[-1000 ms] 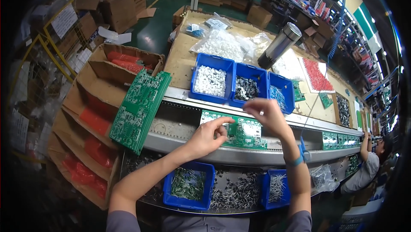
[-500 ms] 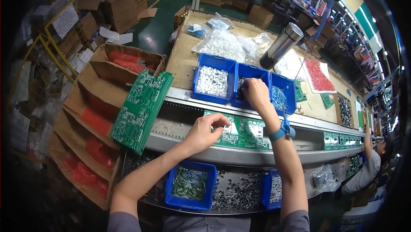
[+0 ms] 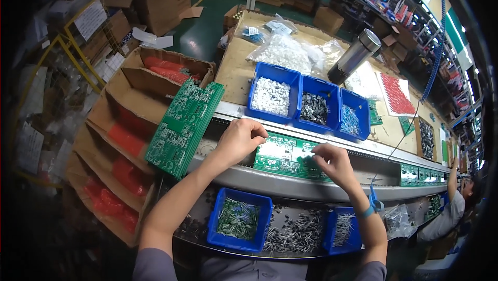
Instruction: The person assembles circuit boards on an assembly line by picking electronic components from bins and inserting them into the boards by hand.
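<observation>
A green circuit board [image 3: 280, 163] lies on the conveyor rail in front of me, shiny with glare in its middle. At its left end my left hand [image 3: 241, 140] hovers, thumb and forefinger pinched near the upper left corner; what they hold is too small to make out. Over the board's right part is my right hand [image 3: 336, 166], fingers curled together close to the surface, their tips' contents unclear. A blue band circles my right wrist. Just behind the board stand blue bins of white connectors [image 3: 271, 96], black parts [image 3: 314, 109] and blue components [image 3: 350, 120].
A stack of green boards [image 3: 184, 128] leans on a cardboard divider box [image 3: 116, 130] at left. Nearer me are a blue bin of green-leaded parts [image 3: 239, 220], loose black capacitors [image 3: 295, 232] and another blue bin [image 3: 343, 229]. A steel flask [image 3: 355, 57] stands behind; a co-worker [image 3: 448, 211] is far right.
My right hand has left the middle bin of black parts and come down over the board. My left hand has shifted to the board's upper left end. The view has swung slightly.
</observation>
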Demonstrator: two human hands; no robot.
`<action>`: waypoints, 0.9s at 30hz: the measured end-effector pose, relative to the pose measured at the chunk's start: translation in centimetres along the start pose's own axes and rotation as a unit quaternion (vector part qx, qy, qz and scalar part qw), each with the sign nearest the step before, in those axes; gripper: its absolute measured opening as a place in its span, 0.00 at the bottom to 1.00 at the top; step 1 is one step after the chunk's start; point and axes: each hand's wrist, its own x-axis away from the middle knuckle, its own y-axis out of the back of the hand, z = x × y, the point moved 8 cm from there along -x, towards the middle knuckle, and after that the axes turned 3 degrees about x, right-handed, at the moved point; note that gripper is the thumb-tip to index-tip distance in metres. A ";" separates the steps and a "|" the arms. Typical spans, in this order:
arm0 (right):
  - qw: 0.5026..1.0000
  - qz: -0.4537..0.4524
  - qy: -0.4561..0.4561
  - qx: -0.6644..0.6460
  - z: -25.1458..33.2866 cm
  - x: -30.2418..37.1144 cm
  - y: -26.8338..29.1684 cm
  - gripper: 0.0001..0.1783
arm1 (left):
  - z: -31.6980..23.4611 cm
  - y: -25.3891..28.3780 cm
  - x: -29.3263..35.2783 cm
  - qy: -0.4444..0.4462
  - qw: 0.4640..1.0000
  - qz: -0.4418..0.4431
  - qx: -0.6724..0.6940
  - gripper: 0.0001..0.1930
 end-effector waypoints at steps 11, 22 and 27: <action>0.992 0.024 -0.063 -0.111 -2.6 1.3 -1.4 0.08 | 0.6 -0.6 -0.1 -0.037 0.993 -0.015 -0.108 0.06; 0.989 0.012 -0.058 -0.133 -2.4 1.5 -1.4 0.06 | 0.3 -0.8 0.1 -0.071 0.990 -0.027 -0.115 0.06; 0.989 0.009 -0.058 -0.137 -2.5 1.6 -1.6 0.06 | 0.1 -0.7 0.2 -0.103 0.984 -0.044 -0.140 0.05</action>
